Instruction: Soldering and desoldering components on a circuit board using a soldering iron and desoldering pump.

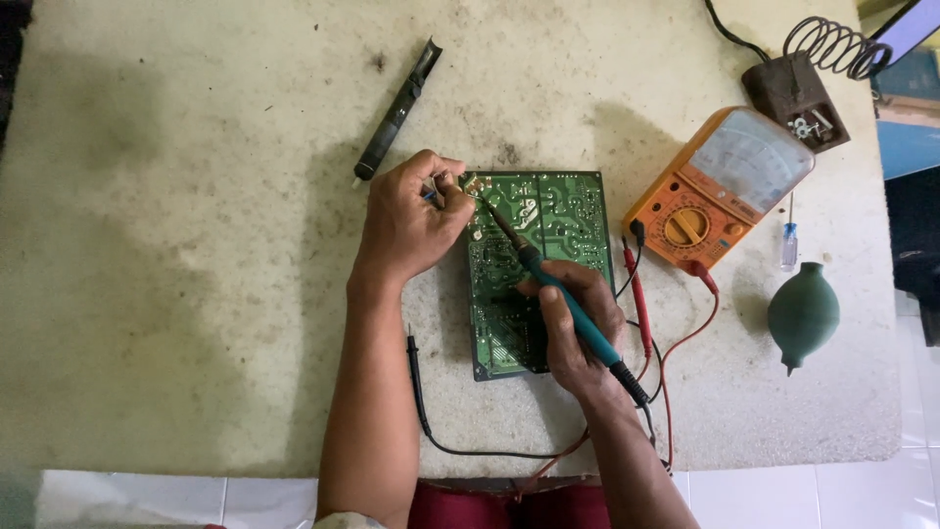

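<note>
Green circuit board [534, 269]: flat on the desk [196, 245], solder side up. Right hand [578, 328]: fingers clenched on a teal soldering iron [563, 294], tip at the board's upper left corner; joint in progress, not finished. Left hand [411, 216]: fingers pinching something small there, too tiny to identify. Joint itself unclear.

Even, soft daylight, sharp focus at centre, broad faint shadows left, slight edge curvature.
</note>
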